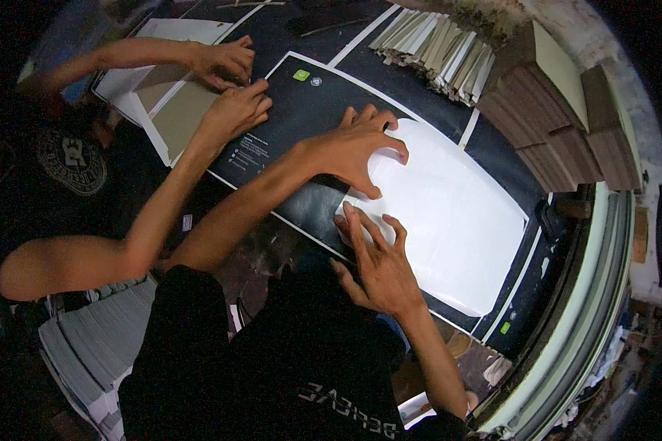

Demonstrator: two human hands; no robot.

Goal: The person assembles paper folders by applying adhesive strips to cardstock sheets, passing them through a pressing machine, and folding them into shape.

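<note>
A large white sheet (449, 220) with cut corners lies over the right part of a black printed sheet (294, 95) with white borders. My left hand (357, 147) rests on the white sheet's left end, fingers spread and curved, thumb apart. Below it, my right hand (379, 261) lies at the sheet's near left corner with its fingers apart. The paper bulges slightly between my hands. At the black sheet's left end, a co-worker's two hands (235, 110) work close together over a grey-brown board (180, 125) with white paper around it; what those fingers hold is too small to tell.
Thick stacks of brown board (541, 110) stand at the back right, beside a row of paper strips (434, 55). A curved, layered pale edge (596, 294) bounds the right side. A stack of grey sheets (99, 345) is at the lower left, near the co-worker.
</note>
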